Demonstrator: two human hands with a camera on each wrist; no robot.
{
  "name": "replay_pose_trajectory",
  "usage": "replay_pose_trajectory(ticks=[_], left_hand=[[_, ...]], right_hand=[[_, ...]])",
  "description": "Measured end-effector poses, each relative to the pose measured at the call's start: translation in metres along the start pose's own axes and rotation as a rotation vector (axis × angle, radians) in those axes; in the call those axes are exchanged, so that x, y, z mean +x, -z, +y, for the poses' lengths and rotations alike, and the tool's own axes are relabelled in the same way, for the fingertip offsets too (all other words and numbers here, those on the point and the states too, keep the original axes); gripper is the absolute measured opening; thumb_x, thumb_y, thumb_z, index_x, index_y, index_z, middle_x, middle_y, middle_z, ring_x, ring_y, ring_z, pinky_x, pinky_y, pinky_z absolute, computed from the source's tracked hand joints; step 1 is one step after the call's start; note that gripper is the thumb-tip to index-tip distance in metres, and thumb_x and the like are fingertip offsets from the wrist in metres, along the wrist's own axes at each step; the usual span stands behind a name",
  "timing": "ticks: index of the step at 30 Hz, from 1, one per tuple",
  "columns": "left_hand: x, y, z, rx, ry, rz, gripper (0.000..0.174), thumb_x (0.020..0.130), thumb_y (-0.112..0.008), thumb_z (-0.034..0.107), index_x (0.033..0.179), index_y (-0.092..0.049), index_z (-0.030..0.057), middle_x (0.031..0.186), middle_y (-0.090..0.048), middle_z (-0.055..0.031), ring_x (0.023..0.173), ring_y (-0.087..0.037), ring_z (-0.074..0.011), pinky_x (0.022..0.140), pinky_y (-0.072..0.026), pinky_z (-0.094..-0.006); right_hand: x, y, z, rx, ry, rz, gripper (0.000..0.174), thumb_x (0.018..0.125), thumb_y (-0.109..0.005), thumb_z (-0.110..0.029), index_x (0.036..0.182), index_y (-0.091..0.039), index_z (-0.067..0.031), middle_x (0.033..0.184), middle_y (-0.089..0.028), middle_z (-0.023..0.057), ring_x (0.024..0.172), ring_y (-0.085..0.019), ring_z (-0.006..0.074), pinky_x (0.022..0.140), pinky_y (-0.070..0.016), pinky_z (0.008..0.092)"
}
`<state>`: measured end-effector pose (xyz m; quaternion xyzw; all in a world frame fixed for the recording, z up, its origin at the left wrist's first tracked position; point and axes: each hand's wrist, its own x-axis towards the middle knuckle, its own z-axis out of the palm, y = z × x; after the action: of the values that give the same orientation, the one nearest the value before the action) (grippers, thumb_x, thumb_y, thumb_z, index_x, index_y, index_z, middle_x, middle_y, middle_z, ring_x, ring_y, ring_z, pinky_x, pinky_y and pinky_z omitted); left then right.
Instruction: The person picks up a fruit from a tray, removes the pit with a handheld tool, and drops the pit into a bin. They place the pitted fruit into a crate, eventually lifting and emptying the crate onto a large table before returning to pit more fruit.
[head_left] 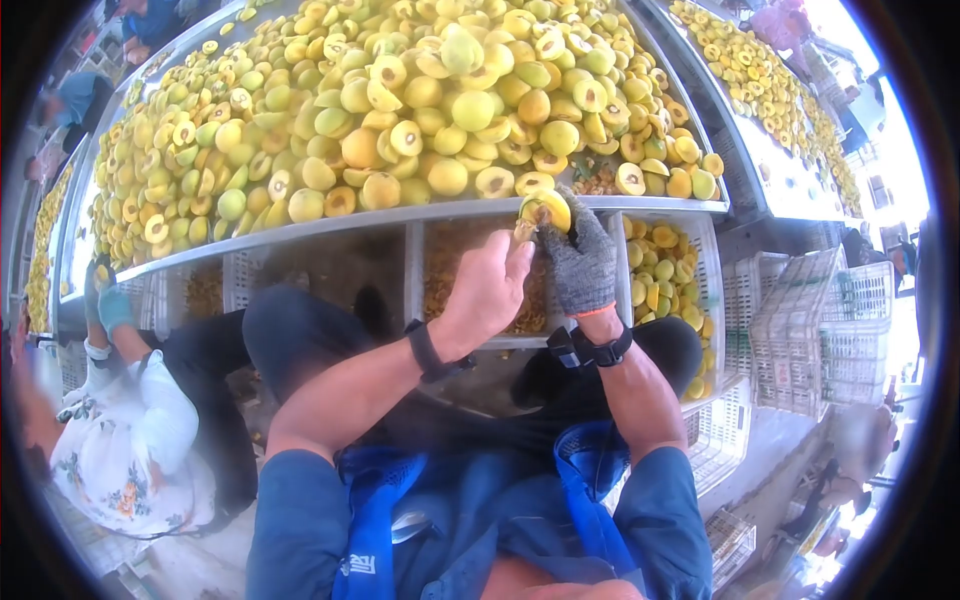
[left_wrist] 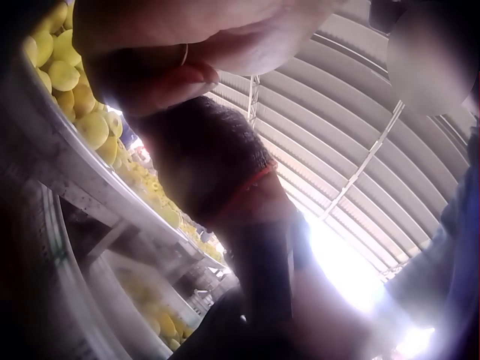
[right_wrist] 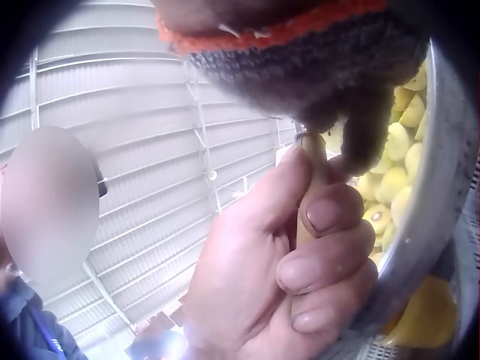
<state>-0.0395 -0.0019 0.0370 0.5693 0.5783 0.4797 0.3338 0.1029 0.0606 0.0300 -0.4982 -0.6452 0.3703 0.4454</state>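
Observation:
My bare left hand (head_left: 485, 290) curls round a slim tan handle (right_wrist: 306, 225), seen clearly in the right wrist view; its small metal end meets the gloved hand. My right hand (head_left: 580, 265), in a grey knitted glove with an orange cuff, pinches a yellow fruit (head_left: 546, 209) at the table's edge. The handle's tip touches or nearly touches the fruit's brown middle. In the left wrist view the left hand (left_wrist: 187, 52) covers the fruit, and the glove (left_wrist: 206, 157) is dark beneath it. Halved and whole yellow-green fruit (head_left: 470, 110) heap up just beyond both hands.
A metal table rim (head_left: 330, 228) runs in front of the hands. Below it are a crate of fruit pieces (head_left: 665, 270) at right and a bin of brown bits (head_left: 440, 265) between the knees. Stacked white crates (head_left: 790, 330) stand right; another person (head_left: 140, 440) sits left.

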Motion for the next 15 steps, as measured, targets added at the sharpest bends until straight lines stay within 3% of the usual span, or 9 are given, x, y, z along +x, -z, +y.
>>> replay_pose_trajectory(ticks=[7, 12, 15], left_hand=[[0.0, 0.0, 0.006, 0.009, 0.05, -0.02, 0.025, 0.104, -0.059, 0.02, 0.097, -0.058, -0.0042, 0.073, -0.061, -0.0246, 0.064, -0.058, -0.0419, 0.061, -0.0462, -0.0442], [-0.001, -0.001, 0.006, -0.098, 0.093, -0.042, 0.028, 0.105, -0.056, 0.021, 0.092, -0.056, -0.0041, 0.068, -0.058, -0.0171, 0.06, -0.056, -0.0288, 0.06, -0.0452, -0.0412], [0.0, 0.001, 0.01, -0.134, 0.139, -0.073, 0.029, 0.105, -0.056, 0.021, 0.09, -0.055, -0.0035, 0.066, -0.056, -0.0124, 0.06, -0.052, -0.0205, 0.059, -0.0443, -0.0386]], right_hand=[[-0.002, -0.001, -0.012, -0.194, 0.071, 0.026, 0.046, 0.098, -0.071, -0.019, 0.139, -0.059, -0.0035, 0.118, -0.069, 0.0234, 0.103, -0.069, 0.034, 0.089, -0.0537, 0.0403], [0.0, 0.005, -0.018, -0.348, 0.279, 0.035, 0.045, 0.097, -0.069, -0.016, 0.139, -0.058, -0.0037, 0.112, -0.07, 0.0236, 0.1, -0.07, 0.035, 0.088, -0.0542, 0.0408], [0.0, 0.004, -0.021, -0.305, 0.234, 0.007, 0.046, 0.095, -0.07, -0.011, 0.139, -0.059, -0.0039, 0.111, -0.071, 0.0232, 0.102, -0.07, 0.0367, 0.09, -0.0538, 0.0418]])
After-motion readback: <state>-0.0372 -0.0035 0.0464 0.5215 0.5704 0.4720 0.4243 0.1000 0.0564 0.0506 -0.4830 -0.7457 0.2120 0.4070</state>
